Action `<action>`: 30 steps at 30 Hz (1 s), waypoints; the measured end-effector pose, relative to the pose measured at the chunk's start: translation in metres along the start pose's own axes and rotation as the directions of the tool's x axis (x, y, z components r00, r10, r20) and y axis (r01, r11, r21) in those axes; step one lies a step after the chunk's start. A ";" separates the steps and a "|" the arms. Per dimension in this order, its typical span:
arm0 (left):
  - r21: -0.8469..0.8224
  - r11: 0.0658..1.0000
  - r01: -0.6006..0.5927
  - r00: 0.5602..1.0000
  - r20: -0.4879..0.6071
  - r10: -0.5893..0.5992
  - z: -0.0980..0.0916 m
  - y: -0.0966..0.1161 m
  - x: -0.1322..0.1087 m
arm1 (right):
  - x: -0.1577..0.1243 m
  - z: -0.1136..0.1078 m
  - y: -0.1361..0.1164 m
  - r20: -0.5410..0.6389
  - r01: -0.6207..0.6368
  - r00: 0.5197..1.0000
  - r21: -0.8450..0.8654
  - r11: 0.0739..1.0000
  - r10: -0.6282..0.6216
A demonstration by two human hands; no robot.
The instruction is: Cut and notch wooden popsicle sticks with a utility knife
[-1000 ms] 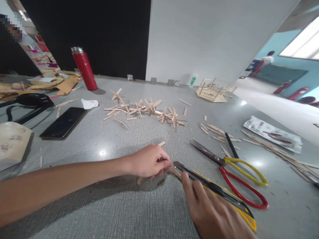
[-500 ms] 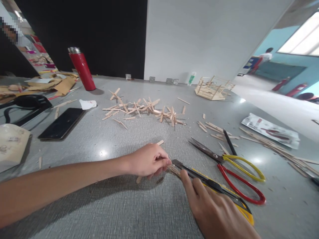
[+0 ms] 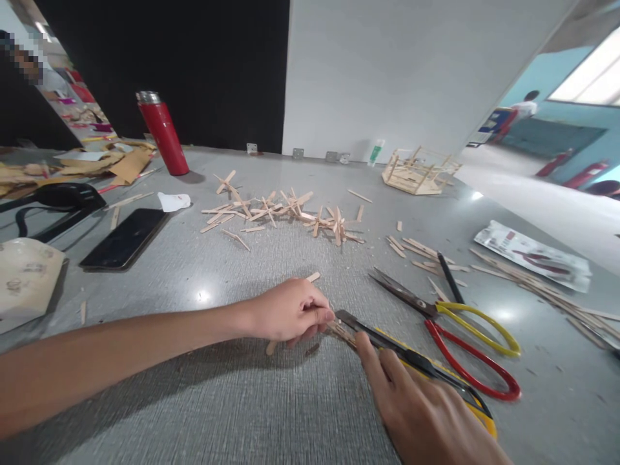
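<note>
Several sticks (image 3: 341, 332) pinched by left hand (image 3: 290, 313); right hand (image 3: 431, 413) presses knife (image 3: 402, 351) there.

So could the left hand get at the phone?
Probably yes: only table separates left hand and phone, though it grips a stick, the right hand a knife.

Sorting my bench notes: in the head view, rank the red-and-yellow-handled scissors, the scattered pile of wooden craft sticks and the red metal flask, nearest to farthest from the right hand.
1. Red-and-yellow-handled scissors: just right of the right hand.
2. Scattered pile of wooden craft sticks: mid-table, ahead and left.
3. Red metal flask: far back on the left.
</note>
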State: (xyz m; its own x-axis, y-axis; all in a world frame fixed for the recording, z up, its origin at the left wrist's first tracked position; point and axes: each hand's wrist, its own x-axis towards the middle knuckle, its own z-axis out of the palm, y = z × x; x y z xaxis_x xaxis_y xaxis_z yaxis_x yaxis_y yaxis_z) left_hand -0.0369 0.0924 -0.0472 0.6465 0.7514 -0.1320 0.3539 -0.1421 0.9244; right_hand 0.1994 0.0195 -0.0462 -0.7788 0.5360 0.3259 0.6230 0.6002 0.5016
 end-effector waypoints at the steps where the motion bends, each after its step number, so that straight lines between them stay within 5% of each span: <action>1: -0.001 1.000 0.003 1.000 0.000 -0.003 0.000 0.001 0.000 | 0.000 0.000 0.000 -0.004 -0.001 1.000 -0.003 1.000 0.001; 30: -0.020 0.999 0.037 0.999 0.011 -0.037 0.000 0.000 0.001 | -0.015 -0.001 0.005 0.002 0.030 1.000 -0.042 0.999 -0.030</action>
State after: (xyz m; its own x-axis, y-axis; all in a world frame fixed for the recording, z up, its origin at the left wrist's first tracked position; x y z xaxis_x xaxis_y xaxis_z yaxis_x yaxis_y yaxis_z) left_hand -0.0364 0.0933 -0.0474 0.6405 0.7489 -0.1702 0.3645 -0.1013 0.9257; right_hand 0.2141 0.0143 -0.0478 -0.7970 0.5187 0.3095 0.5958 0.5909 0.5440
